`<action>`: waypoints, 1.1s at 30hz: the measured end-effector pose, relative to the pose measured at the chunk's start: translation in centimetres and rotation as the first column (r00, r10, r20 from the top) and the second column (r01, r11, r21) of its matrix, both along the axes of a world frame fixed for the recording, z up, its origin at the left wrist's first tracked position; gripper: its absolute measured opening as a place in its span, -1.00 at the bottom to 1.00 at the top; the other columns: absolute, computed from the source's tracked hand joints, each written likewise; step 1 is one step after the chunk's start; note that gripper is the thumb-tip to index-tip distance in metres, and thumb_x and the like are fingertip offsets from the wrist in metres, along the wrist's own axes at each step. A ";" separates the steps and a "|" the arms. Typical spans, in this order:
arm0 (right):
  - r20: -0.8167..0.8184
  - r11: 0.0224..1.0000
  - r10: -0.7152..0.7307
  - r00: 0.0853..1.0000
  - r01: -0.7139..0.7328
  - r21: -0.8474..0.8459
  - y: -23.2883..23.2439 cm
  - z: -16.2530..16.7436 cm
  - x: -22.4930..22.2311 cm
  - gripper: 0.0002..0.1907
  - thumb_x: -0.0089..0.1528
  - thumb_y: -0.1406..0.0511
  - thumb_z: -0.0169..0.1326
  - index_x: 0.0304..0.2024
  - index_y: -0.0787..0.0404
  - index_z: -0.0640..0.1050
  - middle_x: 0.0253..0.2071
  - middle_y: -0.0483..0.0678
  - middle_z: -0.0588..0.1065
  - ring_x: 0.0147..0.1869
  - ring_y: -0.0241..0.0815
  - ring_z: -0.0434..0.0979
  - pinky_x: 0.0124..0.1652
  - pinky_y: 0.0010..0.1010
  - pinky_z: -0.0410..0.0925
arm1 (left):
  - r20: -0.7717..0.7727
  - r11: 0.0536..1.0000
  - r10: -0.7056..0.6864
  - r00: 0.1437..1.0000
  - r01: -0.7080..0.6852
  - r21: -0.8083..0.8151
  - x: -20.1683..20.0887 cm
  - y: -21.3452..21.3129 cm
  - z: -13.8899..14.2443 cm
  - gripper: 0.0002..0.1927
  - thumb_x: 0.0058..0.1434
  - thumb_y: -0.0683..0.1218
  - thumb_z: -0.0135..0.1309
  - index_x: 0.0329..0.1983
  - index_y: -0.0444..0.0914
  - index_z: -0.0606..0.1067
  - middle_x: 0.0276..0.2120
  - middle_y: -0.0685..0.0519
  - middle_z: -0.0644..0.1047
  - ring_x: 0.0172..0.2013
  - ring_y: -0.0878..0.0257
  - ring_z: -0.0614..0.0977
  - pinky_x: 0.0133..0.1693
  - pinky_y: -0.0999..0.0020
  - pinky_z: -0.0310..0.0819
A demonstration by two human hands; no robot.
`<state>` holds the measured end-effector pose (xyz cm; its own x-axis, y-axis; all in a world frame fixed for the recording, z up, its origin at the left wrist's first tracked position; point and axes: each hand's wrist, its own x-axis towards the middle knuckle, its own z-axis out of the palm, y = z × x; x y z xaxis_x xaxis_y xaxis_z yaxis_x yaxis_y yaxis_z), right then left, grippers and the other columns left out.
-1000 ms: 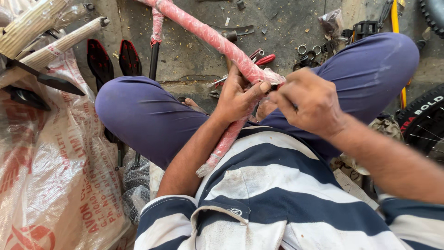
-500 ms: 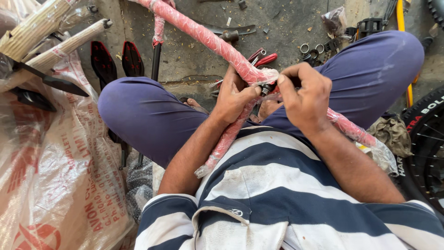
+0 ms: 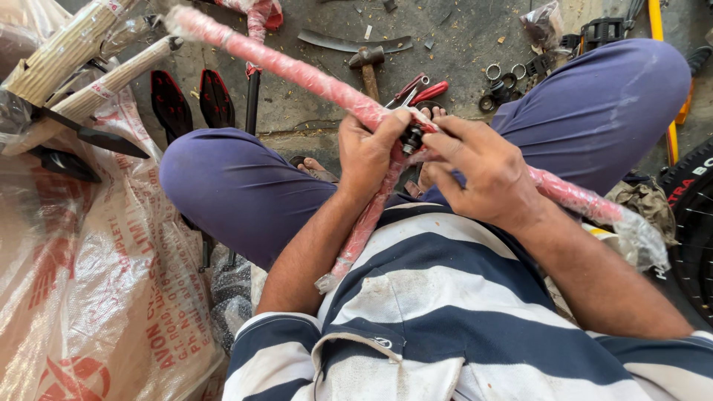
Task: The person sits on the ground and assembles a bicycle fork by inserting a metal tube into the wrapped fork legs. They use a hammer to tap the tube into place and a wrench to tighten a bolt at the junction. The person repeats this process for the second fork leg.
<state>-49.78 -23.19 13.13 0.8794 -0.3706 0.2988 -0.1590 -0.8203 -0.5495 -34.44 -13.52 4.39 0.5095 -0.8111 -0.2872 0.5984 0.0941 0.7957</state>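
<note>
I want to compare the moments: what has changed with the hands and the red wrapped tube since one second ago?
The right hand moved left along the red wrapped tube and now meets the left hand at a small dark metal part on the tube, fingers pinching there. The left hand kept its grip on the tube. The hammer and pliers on the floor lie as before.

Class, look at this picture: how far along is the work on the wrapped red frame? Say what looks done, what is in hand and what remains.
Done: little shows as finished; the red frame is mostly in its plastic wrap. In hand: the left hand and right hand meet at a small dark fitting at the tube joint. Left: the wrap remains, and the hammer, pliers and loose rings lie on the floor.
</note>
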 end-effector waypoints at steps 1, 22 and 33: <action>-0.013 0.999 0.035 0.999 -0.035 -0.018 -0.2 0.2 0.0 -0.61 0.13 0.39 0.32 0.01 0.30 0.57 0.05 0.18 0.52 0.06 0.14 0.60 0.01 -0.19 0.50 | 0.062 0.997 0.056 0.996 -0.059 0.052 0.0 0.0 0.0 -0.84 0.29 -0.17 0.17 -0.39 -0.35 0.55 -0.49 0.08 0.58 -0.51 0.42 0.54 -0.45 0.49 0.44; 0.016 0.949 0.146 0.989 -0.135 -0.285 -0.7 0.6 0.6 -0.71 0.10 0.37 0.37 -0.22 0.28 0.53 -0.20 0.04 0.45 -0.15 0.03 0.58 -0.25 -0.21 0.46 | 0.220 1.000 0.014 0.975 -0.014 0.002 0.1 1.3 0.8 -0.83 0.29 -0.13 0.23 -0.33 -0.35 0.56 -0.48 0.10 0.59 -0.51 0.46 0.53 -0.45 0.51 0.39; 0.162 0.920 0.181 0.970 -0.108 -0.377 -0.6 -0.3 0.5 -0.70 0.08 0.40 0.42 -0.29 0.36 0.52 -0.18 0.09 0.49 -0.09 0.08 0.64 -0.17 -0.22 0.54 | 0.179 0.999 0.028 0.983 -0.031 0.014 -0.1 1.0 0.1 -0.82 0.30 -0.13 0.24 -0.33 -0.35 0.57 -0.50 0.10 0.57 -0.53 0.46 0.51 -0.47 0.51 0.37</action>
<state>-49.27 -23.76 12.79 0.8282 -0.0783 0.5550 0.0539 -0.9745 -0.2179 -34.52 -12.50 4.47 0.5777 -0.7908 -0.2021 0.4432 0.0960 0.8913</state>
